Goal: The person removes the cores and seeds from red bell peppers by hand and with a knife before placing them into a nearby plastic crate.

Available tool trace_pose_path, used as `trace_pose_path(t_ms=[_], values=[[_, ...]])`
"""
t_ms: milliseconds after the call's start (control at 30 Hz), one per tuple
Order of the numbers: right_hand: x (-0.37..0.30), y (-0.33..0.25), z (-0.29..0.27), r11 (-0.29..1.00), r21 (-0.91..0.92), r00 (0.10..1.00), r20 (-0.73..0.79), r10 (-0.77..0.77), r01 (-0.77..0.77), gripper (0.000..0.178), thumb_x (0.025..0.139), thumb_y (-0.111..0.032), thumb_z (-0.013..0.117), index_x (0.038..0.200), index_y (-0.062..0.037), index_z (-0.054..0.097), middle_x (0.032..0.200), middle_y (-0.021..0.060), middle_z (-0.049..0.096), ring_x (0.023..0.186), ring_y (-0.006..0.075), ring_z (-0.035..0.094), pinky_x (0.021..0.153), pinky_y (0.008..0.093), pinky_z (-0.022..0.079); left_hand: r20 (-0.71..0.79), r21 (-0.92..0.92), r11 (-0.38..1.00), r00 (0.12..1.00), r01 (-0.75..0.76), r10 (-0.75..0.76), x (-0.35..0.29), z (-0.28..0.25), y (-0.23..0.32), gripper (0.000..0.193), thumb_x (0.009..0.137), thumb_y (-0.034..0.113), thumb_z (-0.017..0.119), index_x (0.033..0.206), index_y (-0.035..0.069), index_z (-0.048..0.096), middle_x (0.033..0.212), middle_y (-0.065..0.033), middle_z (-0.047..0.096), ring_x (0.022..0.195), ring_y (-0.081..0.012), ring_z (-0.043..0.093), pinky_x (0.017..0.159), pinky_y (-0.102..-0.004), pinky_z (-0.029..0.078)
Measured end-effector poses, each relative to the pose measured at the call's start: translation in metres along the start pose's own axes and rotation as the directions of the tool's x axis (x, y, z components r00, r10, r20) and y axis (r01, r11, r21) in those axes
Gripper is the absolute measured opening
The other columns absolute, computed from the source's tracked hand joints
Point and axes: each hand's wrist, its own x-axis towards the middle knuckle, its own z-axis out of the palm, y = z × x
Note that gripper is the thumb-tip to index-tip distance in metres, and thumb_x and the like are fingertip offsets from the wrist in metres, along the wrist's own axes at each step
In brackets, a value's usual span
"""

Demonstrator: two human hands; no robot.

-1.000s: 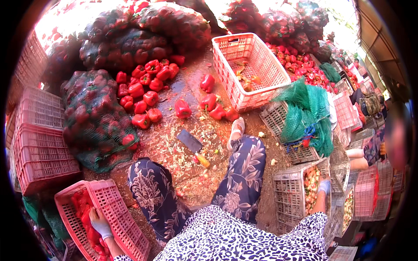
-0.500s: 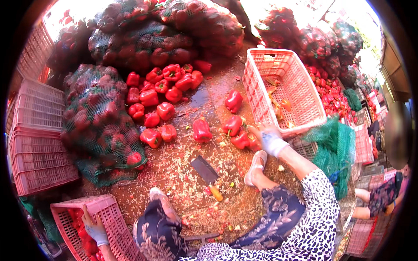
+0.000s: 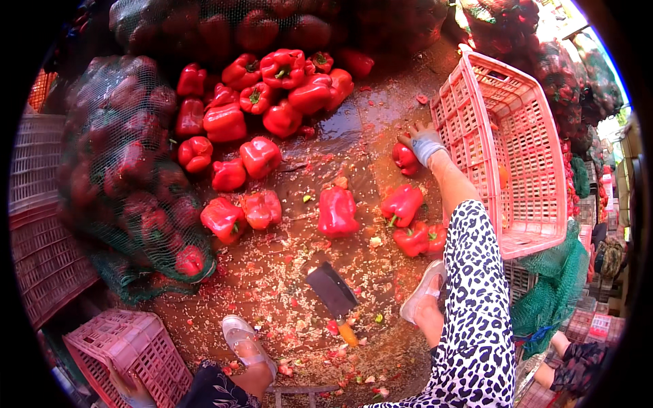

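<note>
At the right, my right hand (image 3: 426, 144), in a pale glove with bare fingers, reaches beside the pink crate (image 3: 477, 146). Its fingers are stretched out over a red bell pepper (image 3: 406, 159) on the floor, touching or nearly touching it. Several more peppers lie nearer me, among them one with a green stem (image 3: 402, 205). My left hand (image 3: 130, 389) is low at the far left, in shadow at the mouth of a smaller pink crate (image 3: 146, 336). Its fingers look extended, and part of it is hidden by the crate.
A wide black blade (image 3: 331, 289) with a yellowish handle (image 3: 347, 334) lies between my feet on the seed-strewn floor. A heap of red peppers (image 3: 224, 122) sits ahead. Full net sacks (image 3: 126, 156) and stacked crates (image 3: 47, 265) line the left; green netting (image 3: 554, 292) hangs right.
My right hand has moved forward, from the near peppers to the farther one beside the crate. My left hand has sunk lower at the small crate. The whole view has shifted.
</note>
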Motion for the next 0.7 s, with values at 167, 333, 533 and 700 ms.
trace_pose_path(t_ms=[167, 333, 533, 700], values=[[0.018, -0.002, 0.001, 0.986, 0.165, 0.999, 0.028, 0.034, -0.038, 0.038, 0.086, -0.020, 0.059, 0.124, -0.0195, 0.057, 0.129, 0.0117, 0.059, 0.119, 0.0311, 0.056, 0.091, 0.0434, 0.049, -0.014, 0.018, 1.000, 1.000, -0.026, 0.026, 0.001, 0.007, -0.013, 0.053, 0.097, 0.015, 0.049, 0.147, 0.001, 0.036, 0.145, -0.0209, 0.043, 0.132, -0.0336, 0.043, 0.111, -0.0403, 0.033], [-0.020, 0.001, 0.004, 0.919, 0.333, 0.973, 0.162, 0.163, -0.209, 0.047, 0.072, -0.027, 0.071, 0.117, -0.0162, 0.062, 0.116, 0.0136, 0.066, 0.109, 0.0309, 0.063, 0.088, 0.0413, 0.051, -0.022, 0.066, 0.998, 1.000, -0.008, 0.010, -0.002, -0.002, 0.005, 0.054, 0.096, 0.018, 0.051, 0.147, 0.003, 0.037, 0.141, -0.0217, 0.047, 0.129, -0.0339, 0.046, 0.110, -0.0401, 0.034], [-0.113, -0.019, -0.041, 0.646, 0.676, 0.894, 0.040, 0.447, -0.353, 0.047, 0.072, -0.037, 0.073, 0.109, -0.0105, 0.063, 0.106, 0.0150, 0.068, 0.104, 0.0324, 0.064, 0.088, 0.0427, 0.050, -0.027, 0.001, 0.998, 0.998, 0.062, -0.062, -0.005, 0.020, -0.017, 0.067, 0.086, 0.026, 0.063, 0.148, 0.012, 0.039, 0.139, -0.0233, 0.046, 0.118, -0.0405, 0.052, 0.099, -0.0432, 0.042], [-0.171, -0.070, -0.174, 0.243, 0.959, 0.871, -0.241, 0.429, 0.145, 0.045, 0.073, -0.036, 0.078, 0.106, -0.0071, 0.064, 0.102, 0.0156, 0.067, 0.098, 0.0321, 0.065, 0.084, 0.0414, 0.050, -0.266, 0.146, 0.988, 0.961, -0.042, 0.080, -0.014, 0.001, 0.008, 0.067, 0.084, 0.023, 0.067, 0.145, 0.008, 0.042, 0.143, -0.0265, 0.041, 0.129, -0.0436, 0.042, 0.106, -0.0489, 0.035]])
